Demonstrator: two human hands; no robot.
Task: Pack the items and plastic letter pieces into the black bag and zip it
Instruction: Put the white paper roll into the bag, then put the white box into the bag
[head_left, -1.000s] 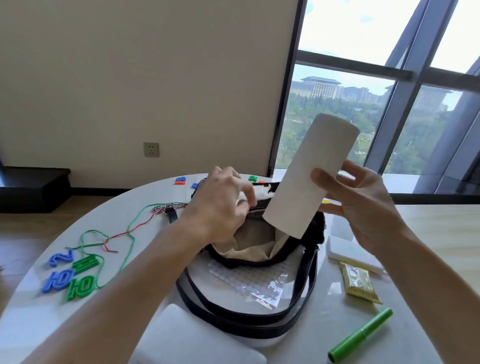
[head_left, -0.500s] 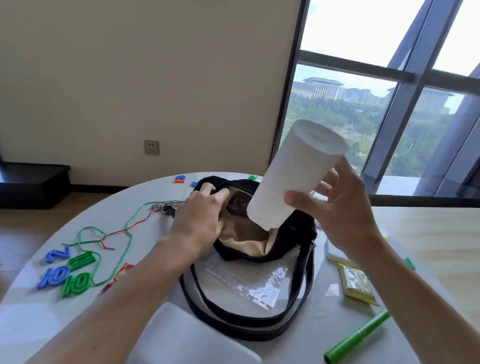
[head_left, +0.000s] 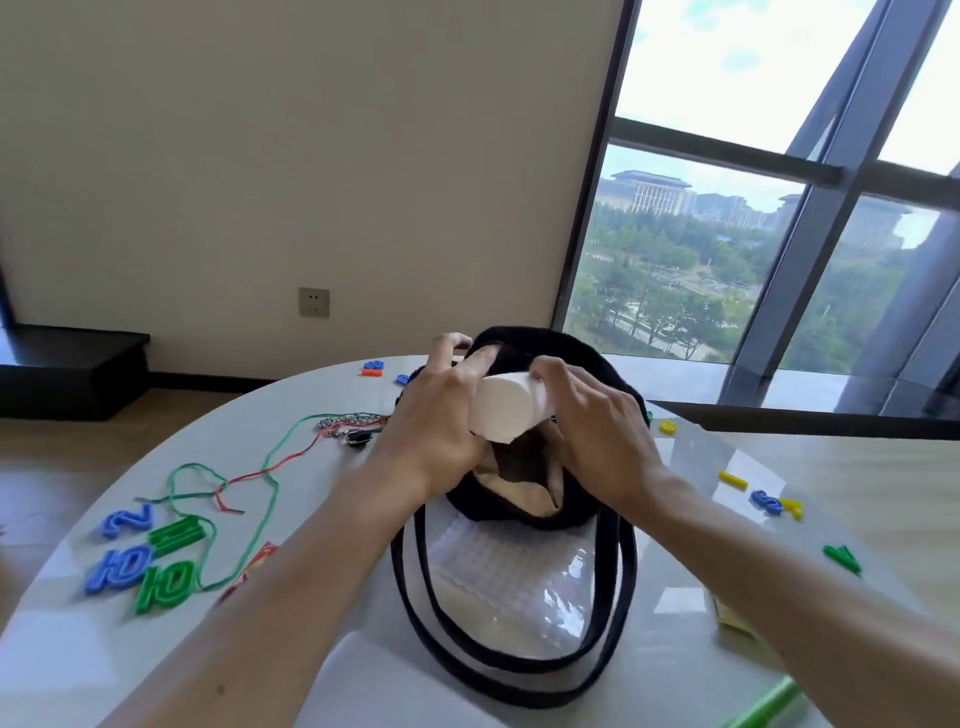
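The black bag (head_left: 545, 348) stands open on the round white table (head_left: 78, 649), its beige lining showing. A white paper roll (head_left: 506, 410) is partly inside the mouth, only its near end visible. My right hand (head_left: 597, 441) grips the roll from the right. My left hand (head_left: 441, 415) holds the bag's left rim beside the roll. Blue and green plastic letters (head_left: 140, 561) lie at the left. More letters (head_left: 769, 501) lie at the right, and a few small ones (head_left: 373, 368) at the far edge.
A green and red cord (head_left: 260, 478) with a key chain trails left of the bag. A clear bubble sheet (head_left: 509, 571) lies inside the bag's strap loop (head_left: 519, 670). A green marker (head_left: 769, 706) and a yellow packet (head_left: 727, 618) sit at the lower right. A wall and window stand behind.
My right hand has lowered the white roll from above the bag down into its opening. My left hand moved up to the bag's rim, and the bag now stands more upright.
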